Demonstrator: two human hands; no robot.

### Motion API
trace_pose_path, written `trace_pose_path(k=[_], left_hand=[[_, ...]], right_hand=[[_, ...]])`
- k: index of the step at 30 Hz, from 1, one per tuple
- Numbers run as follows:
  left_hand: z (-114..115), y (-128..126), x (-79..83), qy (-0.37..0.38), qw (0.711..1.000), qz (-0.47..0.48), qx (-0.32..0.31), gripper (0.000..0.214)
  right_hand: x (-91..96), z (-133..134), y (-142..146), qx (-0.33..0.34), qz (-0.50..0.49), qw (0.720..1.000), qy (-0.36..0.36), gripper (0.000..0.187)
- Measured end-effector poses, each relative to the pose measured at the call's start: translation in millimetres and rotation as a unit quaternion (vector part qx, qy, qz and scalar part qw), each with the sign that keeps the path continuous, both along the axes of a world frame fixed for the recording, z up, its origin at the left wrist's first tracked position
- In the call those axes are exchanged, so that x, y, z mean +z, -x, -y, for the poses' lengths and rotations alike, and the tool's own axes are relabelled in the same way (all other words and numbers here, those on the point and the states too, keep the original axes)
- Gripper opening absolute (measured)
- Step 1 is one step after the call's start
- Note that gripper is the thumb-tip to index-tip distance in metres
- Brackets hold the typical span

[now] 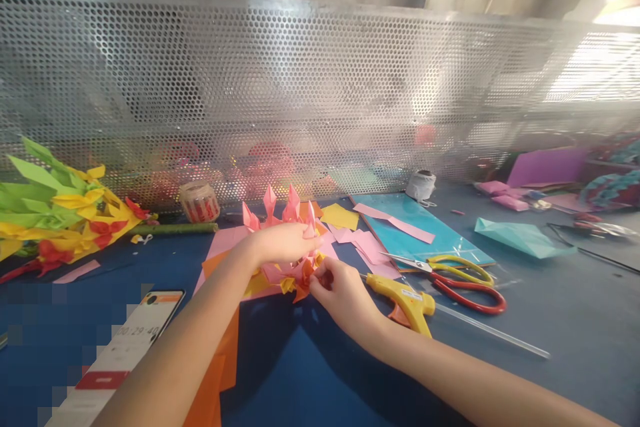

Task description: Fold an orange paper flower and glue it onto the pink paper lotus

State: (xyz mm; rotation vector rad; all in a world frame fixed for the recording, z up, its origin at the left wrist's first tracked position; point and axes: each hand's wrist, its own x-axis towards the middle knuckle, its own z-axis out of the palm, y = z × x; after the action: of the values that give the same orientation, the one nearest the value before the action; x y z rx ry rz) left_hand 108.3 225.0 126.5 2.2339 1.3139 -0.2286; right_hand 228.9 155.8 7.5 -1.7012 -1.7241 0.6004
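Observation:
A folded paper flower [293, 203] with upright pink points and a lower ring of yellow and orange pieces sits in the middle of the table. Across its near side reaches my left hand [283, 242], its fingers bent round the pink points on the right and partly hidden. My right hand [345, 290] is closed in a pinch at the lower right of the flower, on an orange paper piece [303, 278]. Beneath lie pink and orange paper sheets [225, 240]. Just right of my right hand rests a yellow hot glue gun [407, 297].
Red-and-yellow-handled scissors [465, 280] and a clear glue stick [495, 332] lie right, near a blue board [415, 213]. Left are a green, yellow and red paper bouquet [75, 207], a jar [199, 200] and a phone [135, 340]. A perforated metal screen [300, 93] stands behind.

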Motion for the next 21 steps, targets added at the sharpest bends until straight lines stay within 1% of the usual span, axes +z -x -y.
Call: trace_pose_path(k=[7,10,16,18,21], left_hand=[[-3,0,-3.1,0.004,1.0,0.016,-0.013,0.028],[0,0,-0.8,0.004,1.0,0.02,-0.013,0.028],[14,-3,11.9,-0.025,0.999,0.007,0.023,0.029],[15,-4,12.9,-0.032,0.999,0.001,0.037,0.029],[11,-3,11.1,-0.032,0.999,0.004,0.042,0.028]], right_hand=[[0.8,2,-1,0.002,-0.01,1.0,-0.006,0.018],[1.8,2,-1,0.002,-0.018,1.0,-0.007,0.018],[1.8,1,-1,0.004,-0.043,0.999,-0.016,0.018],[1.6,0,-1,0.004,-0.054,0.998,-0.022,0.018],[2.9,0,-1,0.006,-0.07,0.997,-0.034,0.018]])
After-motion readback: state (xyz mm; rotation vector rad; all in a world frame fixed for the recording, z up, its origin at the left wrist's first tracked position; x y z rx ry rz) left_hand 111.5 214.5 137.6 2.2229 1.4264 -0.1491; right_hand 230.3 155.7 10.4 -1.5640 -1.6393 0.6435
